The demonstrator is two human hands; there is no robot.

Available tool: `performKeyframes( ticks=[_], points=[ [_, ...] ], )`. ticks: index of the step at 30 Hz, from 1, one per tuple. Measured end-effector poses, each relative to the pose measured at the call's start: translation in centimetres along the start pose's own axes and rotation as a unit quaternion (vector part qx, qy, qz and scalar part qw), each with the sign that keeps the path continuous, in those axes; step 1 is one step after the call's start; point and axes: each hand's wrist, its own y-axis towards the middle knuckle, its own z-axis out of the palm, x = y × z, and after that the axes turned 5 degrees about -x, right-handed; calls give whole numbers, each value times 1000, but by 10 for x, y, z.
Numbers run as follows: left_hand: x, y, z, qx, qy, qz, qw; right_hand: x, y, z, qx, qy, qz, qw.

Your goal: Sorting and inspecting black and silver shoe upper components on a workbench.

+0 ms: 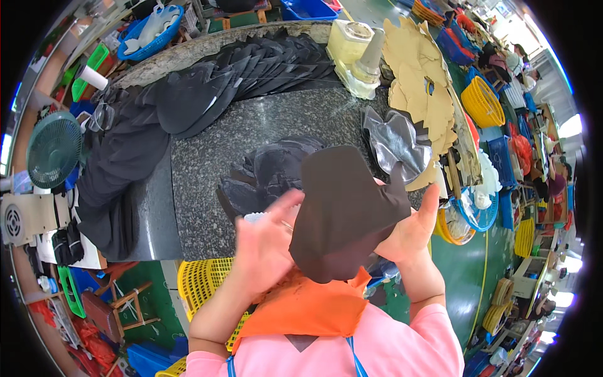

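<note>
A dark brown-black sheet piece (345,213), cut to a shape and curled at its right edge, is raised above the worktop, in front of my chest. My right hand (411,229) grips it from the right, with fingers behind it and the thumb sticking up. At its left edge is my left hand (267,239), smeared by motion; its fingers are partly hidden by the piece. A small pale object (254,217) shows by the left fingers. Just beyond, a loose heap of dark cut pieces (273,166) lies on the speckled stone worktop (201,188).
Overlapping black pieces (251,66) line the worktop's far and left sides. Toward the far right stand a yellowish container (348,47) and a grey cone-topped bottle (370,60), with crumpled silvery-grey material (396,141) and tan cardboard (418,81) nearby. A yellow basket (204,279) sits below the front edge.
</note>
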Motion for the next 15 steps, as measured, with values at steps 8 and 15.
performKeyframes(
  ticks=[8,15],
  points=[
    [-2,-4,7,-224,202,133,944,-3,4,1,-240,-412,-31,878],
    [-21,-40,-19,-282,382,198,857,-27,26,4,-263,-699,-130,652]
  ],
)
